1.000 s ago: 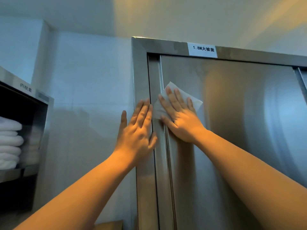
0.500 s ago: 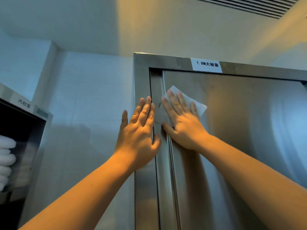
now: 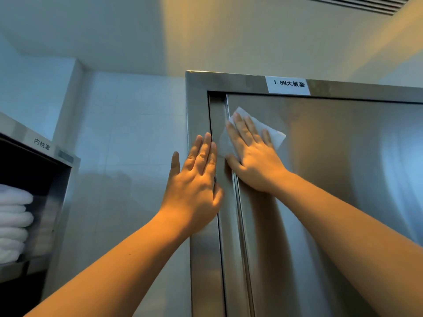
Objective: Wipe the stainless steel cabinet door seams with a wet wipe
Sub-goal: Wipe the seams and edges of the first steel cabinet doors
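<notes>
Head cam: thin white wet wipe (image 3: 273, 131) sat pinned under the flat right hand (image 3: 254, 157) at the left seam (image 3: 240, 216) of the shiny stainless steel cabinet door (image 3: 332, 175), left hand (image 3: 194, 186) flat alongside. Looked limp and slippery; best palmed.

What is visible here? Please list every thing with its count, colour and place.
cabinet door: 1, steel grey, right
cabinet frame: 1, steel grey, around the door
wet wipe: 1, white, on the door's upper left
label: 1, white, frame's top bar
shelf unit: 1, steel grey, far left
folded towels: several, white, in the shelf unit
ceiling vent: 1, pale, top right
left hand: 1, flat on the frame
right hand: 1, pressing the wet wipe
</notes>
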Demonstrator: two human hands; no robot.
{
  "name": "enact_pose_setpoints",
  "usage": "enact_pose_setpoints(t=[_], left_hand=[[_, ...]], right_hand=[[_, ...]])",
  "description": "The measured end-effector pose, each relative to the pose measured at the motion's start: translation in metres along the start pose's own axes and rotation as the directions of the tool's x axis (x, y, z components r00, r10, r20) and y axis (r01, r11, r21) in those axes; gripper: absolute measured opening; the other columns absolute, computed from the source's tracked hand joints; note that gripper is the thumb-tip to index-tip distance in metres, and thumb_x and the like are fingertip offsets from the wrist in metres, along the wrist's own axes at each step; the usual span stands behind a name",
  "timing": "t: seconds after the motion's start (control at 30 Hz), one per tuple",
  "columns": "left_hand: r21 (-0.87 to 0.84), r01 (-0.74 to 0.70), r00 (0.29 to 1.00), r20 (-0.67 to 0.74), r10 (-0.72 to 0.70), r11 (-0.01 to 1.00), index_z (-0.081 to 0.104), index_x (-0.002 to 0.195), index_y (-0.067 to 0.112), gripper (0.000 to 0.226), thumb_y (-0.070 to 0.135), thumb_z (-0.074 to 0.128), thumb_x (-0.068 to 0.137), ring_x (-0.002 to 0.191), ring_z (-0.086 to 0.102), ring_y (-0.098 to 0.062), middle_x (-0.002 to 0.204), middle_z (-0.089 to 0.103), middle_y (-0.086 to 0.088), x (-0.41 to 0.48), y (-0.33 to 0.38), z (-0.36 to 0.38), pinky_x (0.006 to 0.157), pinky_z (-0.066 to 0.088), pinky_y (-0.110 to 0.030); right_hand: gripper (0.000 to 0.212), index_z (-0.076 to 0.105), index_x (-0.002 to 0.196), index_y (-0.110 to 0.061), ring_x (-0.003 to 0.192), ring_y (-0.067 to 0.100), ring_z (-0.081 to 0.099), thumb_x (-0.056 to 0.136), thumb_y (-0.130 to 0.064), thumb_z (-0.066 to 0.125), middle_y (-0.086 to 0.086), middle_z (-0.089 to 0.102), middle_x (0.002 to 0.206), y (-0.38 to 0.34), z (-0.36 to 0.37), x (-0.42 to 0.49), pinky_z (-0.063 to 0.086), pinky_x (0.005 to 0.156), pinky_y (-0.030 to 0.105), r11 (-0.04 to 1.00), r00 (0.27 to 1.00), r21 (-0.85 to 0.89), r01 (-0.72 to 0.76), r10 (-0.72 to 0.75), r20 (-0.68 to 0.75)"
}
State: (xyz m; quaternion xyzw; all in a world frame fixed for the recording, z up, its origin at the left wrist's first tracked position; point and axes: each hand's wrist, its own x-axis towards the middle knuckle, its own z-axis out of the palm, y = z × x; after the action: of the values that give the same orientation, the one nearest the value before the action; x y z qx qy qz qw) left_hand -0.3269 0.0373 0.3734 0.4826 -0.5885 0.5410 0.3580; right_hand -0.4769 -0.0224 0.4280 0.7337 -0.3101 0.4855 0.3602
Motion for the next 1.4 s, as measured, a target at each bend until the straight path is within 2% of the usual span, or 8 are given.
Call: enact_pose_setpoints(t=[0.2, 0.4, 0.63, 0.73, 0.83, 1.07, 1.27, 1.4], left_hand=[[-0.015, -0.008, 1.000, -0.010, 0.008, 1.000, -0.025, 0.136, 0.021, 0.071, 0.038, 0.027, 0.091, 0.124, -0.044, -0.006, 0.137, -0.042, 0.008, 0.000, 0.000, 0.001, 0.106, -0.020, -0.033], [-0.041, -0.066, 0.994, -0.085, 0.062, 0.997, -0.002, 0.146, 0.013, 0.069, 0.032, 0.033, 0.090, 0.133, -0.025, -0.012, 0.147, -0.021, 0.001, -0.002, 0.002, -0.002, 0.107, -0.016, -0.028], [-0.067, -0.050, 0.995, -0.094, 0.044, 0.996, -0.023, 0.135, 0.018, 0.066, 0.036, 0.021, 0.090, 0.130, -0.035, -0.010, 0.145, -0.032, 0.002, -0.005, 0.004, 0.006, 0.106, -0.023, -0.028], [-0.075, -0.031, 0.994, -0.105, 0.023, 0.997, -0.020, 0.136, 0.018, 0.068, 0.038, 0.016, 0.083, 0.128, -0.036, -0.009, 0.146, -0.029, 0.003, -0.008, 0.008, 0.007, 0.104, -0.025, -0.028], [-0.056, -0.015, 0.992, -0.127, 0.008, 0.998, -0.008, 0.143, 0.015, 0.072, 0.036, 0.023, 0.082, 0.134, -0.023, -0.009, 0.150, -0.018, 0.001, -0.008, 0.009, 0.005, 0.110, -0.013, -0.034], [0.017, -0.014, 0.994, -0.105, 0.016, 1.000, 0.022, 0.144, 0.006, 0.072, 0.034, 0.025, 0.078, 0.138, 0.003, -0.019, 0.152, 0.013, -0.009, -0.009, 0.014, -0.003, 0.109, 0.003, -0.038], [0.033, 0.098, 0.994, -0.055, -0.096, 0.995, -0.024, 0.132, 0.025, 0.070, 0.033, 0.022, 0.079, 0.130, -0.029, -0.003, 0.141, -0.031, 0.011, -0.007, 0.021, 0.001, 0.108, -0.016, -0.021], [0.007, 0.205, 0.979, -0.018, -0.205, 0.979, -0.031, 0.125, 0.032, 0.073, 0.030, 0.021, 0.074, 0.121, -0.037, 0.008, 0.134, -0.039, 0.020, -0.005, 0.031, 0.004, 0.098, -0.027, -0.014]], right_hand=[[0.069, -0.011, 0.148, -0.025, 0.140, 0.014, -0.022, 0.096, -0.033, 0.034, -0.005, -0.023, 0.154, 0.003, -0.008, 0.022, -0.012, 0.111, 0.045, 0.999, 0.998, -0.048, -0.019, 0.022, 0.056], [0.061, -0.010, 0.148, -0.027, 0.141, 0.015, -0.019, 0.099, -0.033, 0.027, -0.009, -0.020, 0.154, 0.008, -0.016, 0.054, -0.010, 0.112, 0.043, 0.996, 0.996, -0.040, -0.085, 0.085, 0.006], [0.063, -0.026, 0.134, -0.036, 0.134, 0.003, -0.032, 0.085, -0.052, 0.012, -0.021, -0.035, 0.141, -0.003, 0.010, -0.052, -0.020, 0.108, 0.033, 0.999, 1.000, 0.026, -0.023, 0.022, 0.013], [0.067, -0.024, 0.136, -0.036, 0.135, 0.006, -0.030, 0.089, -0.053, 0.021, -0.017, -0.033, 0.146, -0.002, 0.008, -0.048, -0.017, 0.110, 0.037, 1.000, 1.000, -0.020, -0.011, 0.012, 0.028], [0.071, -0.011, 0.145, -0.037, 0.140, 0.013, -0.022, 0.093, -0.043, 0.037, -0.011, -0.024, 0.152, 0.002, -0.002, -0.009, -0.012, 0.111, 0.045, 0.999, 1.000, -0.032, -0.011, 0.012, 0.027], [0.061, -0.004, 0.148, -0.032, 0.142, 0.022, -0.018, 0.097, -0.039, 0.029, -0.006, -0.021, 0.154, 0.010, -0.010, 0.056, -0.009, 0.111, 0.051, 0.997, 0.997, -0.046, -0.063, 0.061, -0.038], [0.063, -0.003, 0.148, -0.032, 0.141, 0.018, -0.021, 0.095, -0.044, 0.027, -0.005, -0.020, 0.155, 0.007, 0.013, -0.001, -0.014, 0.110, 0.050, 0.997, 0.995, 0.027, 0.068, -0.066, -0.078], [0.069, -0.006, 0.148, -0.029, 0.140, 0.020, -0.024, 0.093, -0.048, 0.029, -0.003, -0.025, 0.153, 0.013, 0.007, 0.012, -0.016, 0.108, 0.052, 0.992, 0.993, -0.024, 0.120, -0.120, -0.012]])
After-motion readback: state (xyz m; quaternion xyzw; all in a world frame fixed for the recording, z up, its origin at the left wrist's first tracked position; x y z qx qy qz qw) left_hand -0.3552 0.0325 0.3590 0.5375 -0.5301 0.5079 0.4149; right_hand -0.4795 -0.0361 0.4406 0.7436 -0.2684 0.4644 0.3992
